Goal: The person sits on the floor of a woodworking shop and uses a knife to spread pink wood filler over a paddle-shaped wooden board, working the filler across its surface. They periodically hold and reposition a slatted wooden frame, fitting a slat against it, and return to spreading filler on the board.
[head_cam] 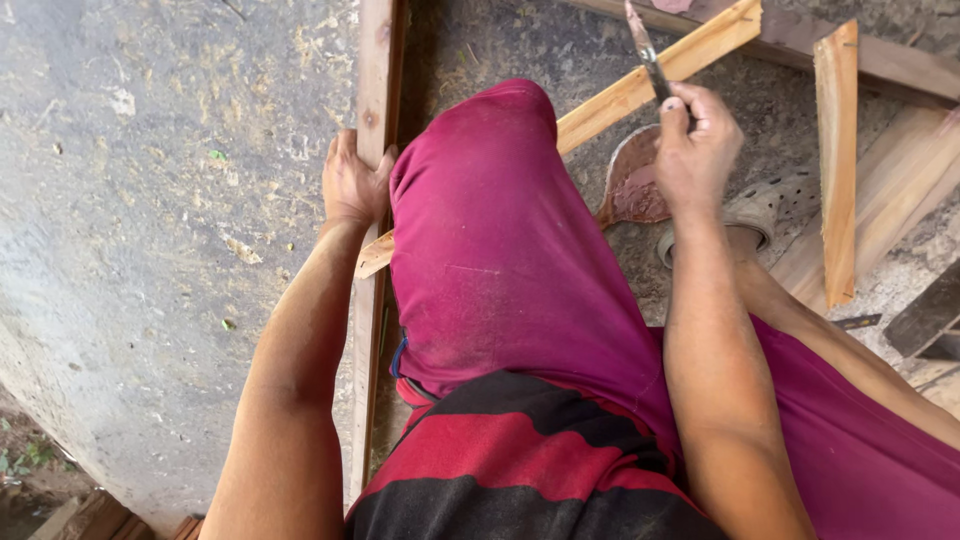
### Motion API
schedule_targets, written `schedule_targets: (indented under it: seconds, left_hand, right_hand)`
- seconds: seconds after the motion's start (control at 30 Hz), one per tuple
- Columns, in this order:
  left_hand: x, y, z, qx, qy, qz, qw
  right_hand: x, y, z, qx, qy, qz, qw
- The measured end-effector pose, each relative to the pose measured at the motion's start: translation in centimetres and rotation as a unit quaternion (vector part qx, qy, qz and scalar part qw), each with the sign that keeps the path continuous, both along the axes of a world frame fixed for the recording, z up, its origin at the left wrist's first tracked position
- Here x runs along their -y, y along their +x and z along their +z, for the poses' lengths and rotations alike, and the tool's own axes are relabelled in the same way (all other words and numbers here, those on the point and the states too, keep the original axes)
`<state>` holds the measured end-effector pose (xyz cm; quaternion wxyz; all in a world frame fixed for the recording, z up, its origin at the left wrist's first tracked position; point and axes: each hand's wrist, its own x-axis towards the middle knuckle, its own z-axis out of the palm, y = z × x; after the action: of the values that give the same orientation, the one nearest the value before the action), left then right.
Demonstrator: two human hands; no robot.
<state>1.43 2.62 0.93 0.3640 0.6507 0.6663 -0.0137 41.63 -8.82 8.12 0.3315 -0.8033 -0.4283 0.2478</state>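
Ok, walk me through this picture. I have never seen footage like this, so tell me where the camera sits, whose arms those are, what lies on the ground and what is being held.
The camera is worn on a person's head and looks straight down, so you see that person's own body: a red and black striped shirt, magenta trousers with one knee raised, and two bare arms.

The left hand grips a long narrow wooden strip that runs along the concrete floor. The right hand is closed on the handle of a metal blade that points away from the person.

A lighter wooden slat lies crosswise under the leg. More pale boards lie at the right, with a grey perforated shoe and a reddish rounded piece beside it; I cannot tell what that piece is.
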Motion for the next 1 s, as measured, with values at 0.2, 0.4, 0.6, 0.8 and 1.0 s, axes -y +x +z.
schedule_targets:
  seconds: [0.2,0.4,0.6,0.8,1.0]
  left_hand:
    - [0.2,-0.1,0.1,0.007,-0.026,0.006,1.000]
    - [0.3,-0.3,-0.1,0.016,-0.003,-0.007,1.000]
    - [0.6,-0.3,0.2,0.036,0.019,-0.007,0.999]
    - [0.8,0.0,0.3,0.047,0.037,-0.007,0.998]
    - [1.2,-0.5,-0.4,0.067,0.054,-0.005,0.996]
  right_hand:
    - [1.9,3.9,2.2,-0.015,0.036,-0.064,0.997]
    - [2.3,5.7,4.9,0.001,0.039,-0.074,0.996]
    - [2.0,3.9,5.9,0.158,0.070,0.029,0.985]
    - [3.2,4.8,8.4,0.099,0.015,-0.048,0.994]
    - [7.3,7.2,12.1,0.110,-0.061,-0.013,0.992]
